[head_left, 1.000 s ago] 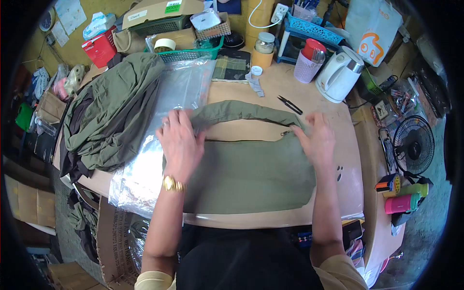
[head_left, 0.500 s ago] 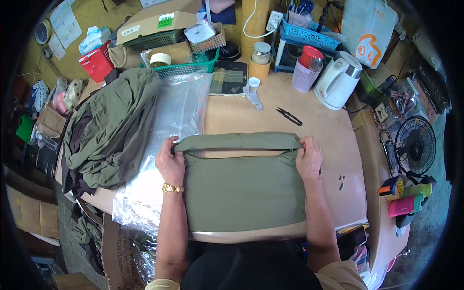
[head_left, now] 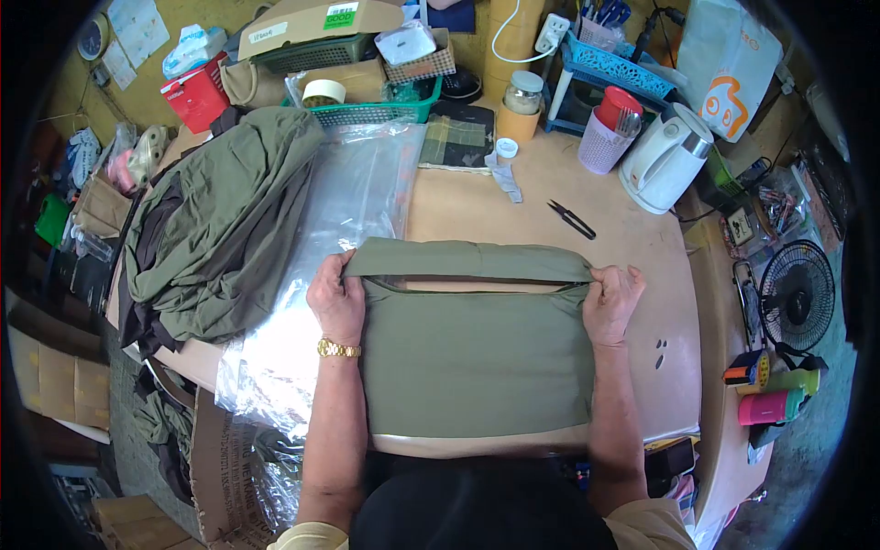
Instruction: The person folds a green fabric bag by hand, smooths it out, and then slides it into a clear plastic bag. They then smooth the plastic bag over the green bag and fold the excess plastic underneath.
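Observation:
An olive-green piece of folded fabric (head_left: 477,357), perhaps a garment, lies flat on the table in front of me. Along its far side runs a separate-looking band (head_left: 472,259) of the same cloth, with a narrow gap showing the tabletop between band and body. My left hand (head_left: 337,298), with a gold watch on the wrist, pinches the left end of this band. At the opposite end my right hand (head_left: 612,298) grips the band between thumb and fingers. Both hands rest close to the fabric's upper corners.
A heap of olive and dark cloth (head_left: 220,229) lies at left beside clear plastic bags (head_left: 357,174). Black thread snips (head_left: 572,221) lie beyond the fabric. A white kettle (head_left: 666,160), a lilac cup (head_left: 605,147) and a green basket (head_left: 376,112) stand at the back.
The whole view has shifted slightly. The band now lies flatter and wider, its near edge turned down, with both hands still at its ends.

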Demonstrator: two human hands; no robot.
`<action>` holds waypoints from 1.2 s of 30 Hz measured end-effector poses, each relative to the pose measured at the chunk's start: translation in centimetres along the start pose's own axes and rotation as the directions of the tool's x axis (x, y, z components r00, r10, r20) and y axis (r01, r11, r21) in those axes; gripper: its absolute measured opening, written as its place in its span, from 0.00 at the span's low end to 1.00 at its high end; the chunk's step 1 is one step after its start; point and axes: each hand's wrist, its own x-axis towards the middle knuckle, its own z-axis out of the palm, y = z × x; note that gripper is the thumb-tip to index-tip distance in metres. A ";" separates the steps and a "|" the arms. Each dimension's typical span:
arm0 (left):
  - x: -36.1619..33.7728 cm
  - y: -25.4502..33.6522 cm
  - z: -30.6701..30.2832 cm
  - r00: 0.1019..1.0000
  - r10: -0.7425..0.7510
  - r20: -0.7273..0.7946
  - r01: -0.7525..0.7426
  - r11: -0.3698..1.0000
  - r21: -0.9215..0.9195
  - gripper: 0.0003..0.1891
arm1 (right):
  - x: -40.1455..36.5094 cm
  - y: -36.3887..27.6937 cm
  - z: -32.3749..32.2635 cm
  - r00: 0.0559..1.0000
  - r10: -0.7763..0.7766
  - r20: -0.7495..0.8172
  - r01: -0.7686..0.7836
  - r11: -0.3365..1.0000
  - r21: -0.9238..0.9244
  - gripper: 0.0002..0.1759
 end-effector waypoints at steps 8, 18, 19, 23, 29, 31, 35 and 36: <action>0.5 2.1 -0.7 0.998 0.047 -0.035 -0.049 0.998 -0.042 0.30 | -0.1 -0.4 -0.4 0.999 -0.050 -0.008 0.050 0.995 -0.082 0.16; 0.2 0.6 -0.4 0.950 0.261 -0.171 -0.277 0.958 -0.079 0.23 | 1.0 -1.7 -1.7 0.983 -0.170 -0.062 0.165 0.983 -0.081 0.26; 0.2 0.5 -0.4 0.950 0.262 -0.171 -0.278 0.957 -0.081 0.23 | 0.9 -1.6 -1.6 0.984 -0.168 -0.062 0.163 0.983 -0.083 0.26; 0.4 0.0 -0.8 0.987 0.161 0.026 -0.161 0.987 0.013 0.22 | 0.9 -1.3 -0.7 0.989 -0.143 -0.044 0.140 0.988 -0.066 0.24; 0.8 8.2 -2.8 0.985 0.143 0.094 -0.159 0.968 0.195 0.38 | 1.5 -0.8 0.2 0.996 -0.077 0.038 0.078 0.997 -0.007 0.15; -1.5 12.7 -4.8 0.787 0.203 0.583 -0.284 0.957 0.051 0.39 | 1.0 -0.2 0.3 0.980 -0.054 0.190 0.060 0.998 -0.025 0.21; -7.5 13.7 -2.7 0.623 0.234 0.746 -0.327 0.945 -0.023 0.43 | 3.1 -6.0 -4.3 0.993 0.010 0.115 -0.011 1.000 0.007 0.31; -8.0 13.3 -2.1 0.615 0.216 0.758 -0.349 0.937 0.016 0.45 | 2.0 -7.4 -5.0 0.973 -0.050 0.226 0.040 0.998 0.050 0.33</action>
